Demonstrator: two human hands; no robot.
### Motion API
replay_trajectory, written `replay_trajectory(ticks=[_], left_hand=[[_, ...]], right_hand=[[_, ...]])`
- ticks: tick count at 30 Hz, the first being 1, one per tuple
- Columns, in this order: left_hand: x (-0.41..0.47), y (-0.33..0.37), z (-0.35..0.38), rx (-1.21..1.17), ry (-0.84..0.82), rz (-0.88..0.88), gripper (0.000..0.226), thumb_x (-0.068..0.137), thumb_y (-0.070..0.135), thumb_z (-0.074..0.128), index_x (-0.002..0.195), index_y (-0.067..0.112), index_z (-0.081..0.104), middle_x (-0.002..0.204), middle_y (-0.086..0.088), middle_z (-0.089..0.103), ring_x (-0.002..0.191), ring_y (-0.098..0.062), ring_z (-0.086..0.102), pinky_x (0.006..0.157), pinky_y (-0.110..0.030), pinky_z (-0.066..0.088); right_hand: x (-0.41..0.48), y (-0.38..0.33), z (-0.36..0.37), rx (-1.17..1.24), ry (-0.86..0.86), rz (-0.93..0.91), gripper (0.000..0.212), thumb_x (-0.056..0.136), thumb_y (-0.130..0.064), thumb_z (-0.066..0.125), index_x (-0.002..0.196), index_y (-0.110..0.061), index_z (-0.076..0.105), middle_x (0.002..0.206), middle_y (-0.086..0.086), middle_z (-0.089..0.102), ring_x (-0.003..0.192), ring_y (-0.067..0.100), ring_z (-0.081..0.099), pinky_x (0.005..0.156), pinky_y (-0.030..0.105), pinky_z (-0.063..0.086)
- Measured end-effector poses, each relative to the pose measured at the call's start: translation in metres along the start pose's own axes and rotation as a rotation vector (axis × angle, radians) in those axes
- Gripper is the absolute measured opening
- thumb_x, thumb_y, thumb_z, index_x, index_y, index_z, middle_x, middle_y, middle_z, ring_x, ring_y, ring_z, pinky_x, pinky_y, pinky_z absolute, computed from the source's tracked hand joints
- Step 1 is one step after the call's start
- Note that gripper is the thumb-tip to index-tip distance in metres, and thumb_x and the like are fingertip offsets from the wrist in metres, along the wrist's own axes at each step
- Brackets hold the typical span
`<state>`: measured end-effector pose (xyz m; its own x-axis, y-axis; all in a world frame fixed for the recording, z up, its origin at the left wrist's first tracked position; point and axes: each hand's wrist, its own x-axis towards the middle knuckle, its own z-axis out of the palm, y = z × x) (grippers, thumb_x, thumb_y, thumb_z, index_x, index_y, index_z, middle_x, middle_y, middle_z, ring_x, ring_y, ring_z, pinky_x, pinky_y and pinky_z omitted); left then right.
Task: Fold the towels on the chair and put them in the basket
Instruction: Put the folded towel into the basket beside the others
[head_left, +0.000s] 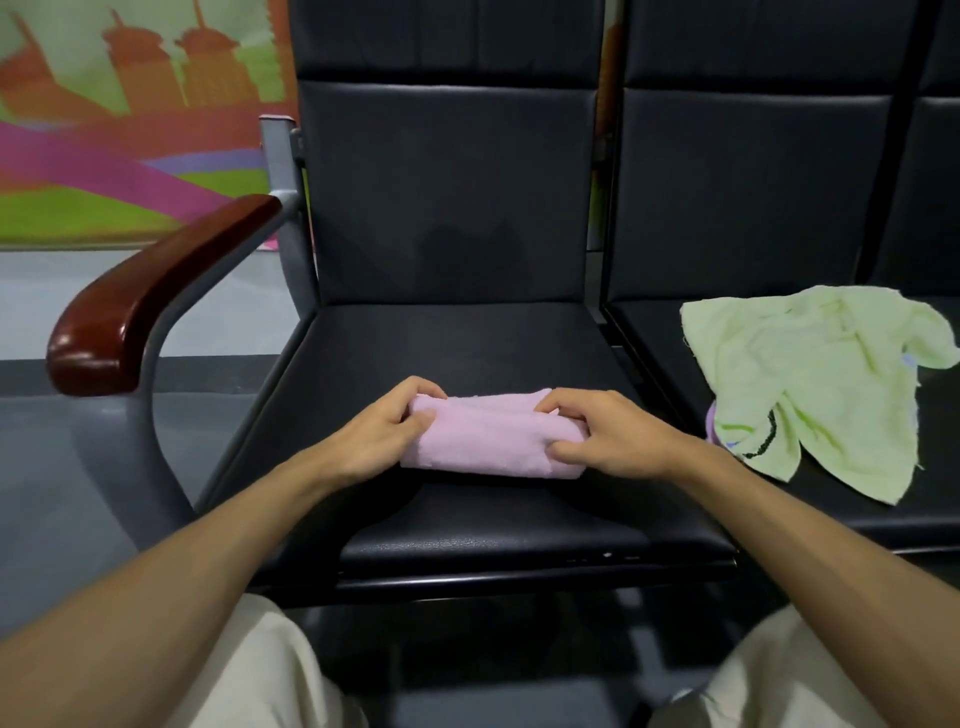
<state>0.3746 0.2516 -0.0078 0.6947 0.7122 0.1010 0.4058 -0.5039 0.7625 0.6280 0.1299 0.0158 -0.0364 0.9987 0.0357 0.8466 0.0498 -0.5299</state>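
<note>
Folded pink towel on chair seat, green towel crumpled

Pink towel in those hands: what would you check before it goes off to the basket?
1. Fold: pink towel is a compact bundle on the chair seat: ok.
2. Grip: left hand pinches its left end: ok.
3. Grip: right hand pinches its right end: ok.
4. Destination: basket in sight: not ok, none in view.
5. Remaining work: green towel folded: not ok, it lies crumpled on the next seat.
</note>
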Motion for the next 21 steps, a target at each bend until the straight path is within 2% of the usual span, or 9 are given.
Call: replay_trajectory(ticks=[2,4,6,7,11,15,18,21], left_hand=[[-0.007,0.006,-0.002,-0.067,-0.018,0.009,0.017,0.100,0.019,0.048,0.110,0.031,0.056,0.116,0.011,0.060,0.108,-0.005,0.054,0.090,-0.015,0.040],[-0.016,0.012,-0.004,-0.095,-0.127,-0.007,0.021,0.092,0.022,0.063,0.110,0.032,0.060,0.114,0.016,0.061,0.103,0.005,0.055,0.086,-0.011,0.040],[-0.024,0.016,-0.005,0.015,-0.237,-0.006,0.042,0.077,0.022,0.081,0.113,0.030,0.060,0.109,0.022,0.060,0.099,0.009,0.055,0.082,-0.006,0.039],[-0.025,0.017,-0.004,0.058,-0.248,-0.003,0.046,0.073,0.020,0.083,0.112,0.029,0.060,0.106,0.022,0.060,0.097,0.008,0.056,0.081,-0.007,0.040],[-0.021,0.021,0.001,-0.117,-0.100,-0.022,0.031,0.085,0.008,0.071,0.108,0.024,0.059,0.104,0.007,0.065,0.090,0.003,0.060,0.080,-0.015,0.048],[-0.004,0.016,0.006,-0.136,0.013,-0.149,0.019,0.092,0.016,0.063,0.110,0.021,0.058,0.107,0.004,0.065,0.100,-0.011,0.062,0.088,-0.025,0.050],[0.009,0.012,0.012,0.053,0.051,-0.256,0.025,0.091,0.030,0.064,0.112,0.019,0.057,0.108,0.003,0.063,0.100,-0.013,0.060,0.085,-0.026,0.048],[0.018,0.011,0.015,0.227,0.099,-0.398,0.042,0.087,0.053,0.060,0.110,0.018,0.053,0.106,0.002,0.059,0.096,-0.016,0.058,0.079,-0.029,0.045]], right_hand=[[-0.005,0.001,-0.001,0.167,0.009,0.026,0.022,0.075,-0.025,0.069,0.096,-0.031,0.065,0.083,-0.006,0.068,0.075,0.016,0.060,0.071,0.034,0.048],[-0.009,0.002,-0.002,0.338,0.023,0.051,0.018,0.076,-0.019,0.070,0.094,-0.021,0.069,0.089,0.003,0.071,0.080,0.023,0.066,0.070,0.039,0.054],[-0.012,0.001,-0.003,0.459,0.026,0.099,0.011,0.082,-0.009,0.069,0.093,-0.011,0.069,0.088,0.010,0.070,0.072,0.018,0.064,0.059,0.031,0.053],[-0.014,0.000,-0.003,0.490,0.019,0.126,0.009,0.084,-0.007,0.068,0.093,-0.008,0.069,0.085,0.010,0.069,0.068,0.013,0.063,0.054,0.027,0.050],[-0.010,-0.001,-0.001,0.560,0.035,0.247,0.008,0.088,-0.005,0.062,0.092,-0.002,0.068,0.081,0.009,0.064,0.063,0.012,0.059,0.047,0.023,0.045],[0.001,0.004,0.002,0.458,0.082,0.331,0.008,0.086,-0.011,0.064,0.088,-0.008,0.071,0.088,0.011,0.069,0.071,0.018,0.063,0.050,0.024,0.049],[0.010,0.007,0.004,0.223,0.100,0.330,0.008,0.085,-0.018,0.064,0.086,-0.015,0.072,0.089,0.003,0.069,0.074,0.014,0.065,0.050,0.019,0.050],[0.020,0.014,0.004,0.100,0.068,0.375,0.005,0.086,-0.027,0.067,0.087,-0.023,0.071,0.092,-0.003,0.069,0.084,0.014,0.066,0.070,0.025,0.055]])
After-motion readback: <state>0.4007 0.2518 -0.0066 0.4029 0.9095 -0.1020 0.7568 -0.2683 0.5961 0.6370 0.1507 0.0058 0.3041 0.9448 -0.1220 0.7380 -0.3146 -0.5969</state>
